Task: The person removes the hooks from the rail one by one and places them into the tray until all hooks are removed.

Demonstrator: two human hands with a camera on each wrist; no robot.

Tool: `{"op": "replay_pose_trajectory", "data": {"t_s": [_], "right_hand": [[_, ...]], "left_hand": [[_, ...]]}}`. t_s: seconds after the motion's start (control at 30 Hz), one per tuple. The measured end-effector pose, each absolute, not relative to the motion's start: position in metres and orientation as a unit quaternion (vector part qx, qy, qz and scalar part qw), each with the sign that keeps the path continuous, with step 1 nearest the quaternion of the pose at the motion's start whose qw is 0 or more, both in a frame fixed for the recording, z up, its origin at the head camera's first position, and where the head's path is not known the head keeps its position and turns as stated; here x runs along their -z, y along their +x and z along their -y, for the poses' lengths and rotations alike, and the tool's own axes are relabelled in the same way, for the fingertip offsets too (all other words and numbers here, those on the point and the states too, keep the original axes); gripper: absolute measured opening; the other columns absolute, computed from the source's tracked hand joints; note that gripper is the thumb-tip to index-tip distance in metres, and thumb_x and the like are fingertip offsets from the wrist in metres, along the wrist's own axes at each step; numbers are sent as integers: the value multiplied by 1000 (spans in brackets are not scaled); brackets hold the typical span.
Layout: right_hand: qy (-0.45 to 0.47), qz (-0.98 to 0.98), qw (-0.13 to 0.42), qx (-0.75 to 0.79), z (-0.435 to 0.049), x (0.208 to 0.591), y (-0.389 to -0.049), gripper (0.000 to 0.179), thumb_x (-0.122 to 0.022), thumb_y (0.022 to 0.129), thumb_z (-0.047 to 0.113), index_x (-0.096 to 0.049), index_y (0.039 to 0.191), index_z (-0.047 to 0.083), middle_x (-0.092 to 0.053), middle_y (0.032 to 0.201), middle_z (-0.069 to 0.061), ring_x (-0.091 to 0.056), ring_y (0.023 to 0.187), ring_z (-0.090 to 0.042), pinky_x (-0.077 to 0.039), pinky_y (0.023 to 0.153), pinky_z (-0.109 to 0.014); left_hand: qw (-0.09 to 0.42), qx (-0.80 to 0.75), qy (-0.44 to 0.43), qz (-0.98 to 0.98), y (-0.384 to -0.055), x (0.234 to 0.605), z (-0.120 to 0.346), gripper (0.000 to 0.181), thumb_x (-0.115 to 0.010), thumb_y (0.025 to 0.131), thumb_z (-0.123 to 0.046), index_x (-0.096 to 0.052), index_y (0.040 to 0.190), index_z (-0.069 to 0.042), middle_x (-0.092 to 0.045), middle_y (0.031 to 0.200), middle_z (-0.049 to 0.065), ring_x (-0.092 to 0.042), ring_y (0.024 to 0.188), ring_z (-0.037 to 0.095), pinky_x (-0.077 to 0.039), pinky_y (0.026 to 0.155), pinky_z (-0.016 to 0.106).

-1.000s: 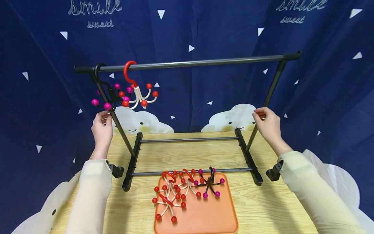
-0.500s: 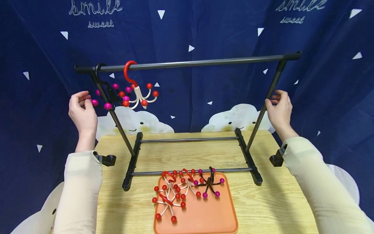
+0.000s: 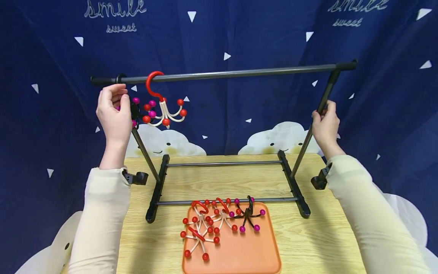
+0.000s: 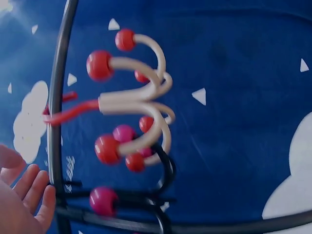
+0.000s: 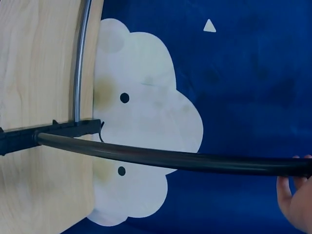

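Note:
My left hand is raised beside the left end of the rack's top rail, fingers loosely bent, with nothing seen in its grasp. It partly hides a black hook hanger with pink ball tips. In the left wrist view, its fingers lie close to the rail; contact is unclear. To its right hangs a red-hooked hanger with cream arms and red balls. My right hand grips the rack's right post between thumb and fingers, also at the edge of the right wrist view.
An orange tray lies on the wooden table in front of the rack. In it are several red-and-cream hangers and one black hanger with pink balls. A blue patterned curtain stands behind.
My left hand has risen and come in toward the rail's left end, after first swinging out left. The right hand has moved out and up and taken hold of the right post.

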State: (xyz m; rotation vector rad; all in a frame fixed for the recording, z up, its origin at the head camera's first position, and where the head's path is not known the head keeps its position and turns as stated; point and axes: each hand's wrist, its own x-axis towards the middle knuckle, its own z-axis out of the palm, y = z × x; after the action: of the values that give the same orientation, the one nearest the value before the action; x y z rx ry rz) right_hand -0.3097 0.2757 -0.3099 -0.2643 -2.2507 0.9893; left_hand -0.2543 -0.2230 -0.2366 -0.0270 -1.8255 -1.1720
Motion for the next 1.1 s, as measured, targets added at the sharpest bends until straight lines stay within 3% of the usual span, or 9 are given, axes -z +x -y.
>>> {"op": "replay_pose_trajectory", "data": {"t_s": [0.17,0.33,0.63,1.1], "right_hand": [[-99,860,329,-377,-281,314,-309,35,-47,93,20,-41,126,13,-64,104,-11,-43,70,12,-38,70,-19],[-89,864,329,-371,-283,314,-310,35,-49,92,20,-41,125,12,-65,102,-12,-40,65,17,-37,67,-16],[-92,874,309,-364,-284,314,-310,36,-48,93,23,-39,127,15,-64,104,-12,-46,69,11,-38,67,-18],[-102,876,294,-368,-286,313,-305,38,-47,93,27,-38,128,17,-63,107,-11,-50,74,4,-38,68,-22]], "left_hand": [[421,465,-43,777,-255,229,201,27,-56,88,-15,-59,114,-11,-58,104,3,-57,93,8,-43,81,16],[383,456,-35,802,-262,227,187,33,-57,88,-20,-53,120,-12,-54,112,7,-58,95,14,-45,81,19],[386,459,6,800,-274,222,175,29,-53,88,-8,-53,117,-11,-62,104,9,-58,88,15,-43,79,18],[403,511,5,759,-272,215,165,28,-60,85,-3,-59,111,-13,-67,99,7,-63,80,8,-51,71,16]]}}
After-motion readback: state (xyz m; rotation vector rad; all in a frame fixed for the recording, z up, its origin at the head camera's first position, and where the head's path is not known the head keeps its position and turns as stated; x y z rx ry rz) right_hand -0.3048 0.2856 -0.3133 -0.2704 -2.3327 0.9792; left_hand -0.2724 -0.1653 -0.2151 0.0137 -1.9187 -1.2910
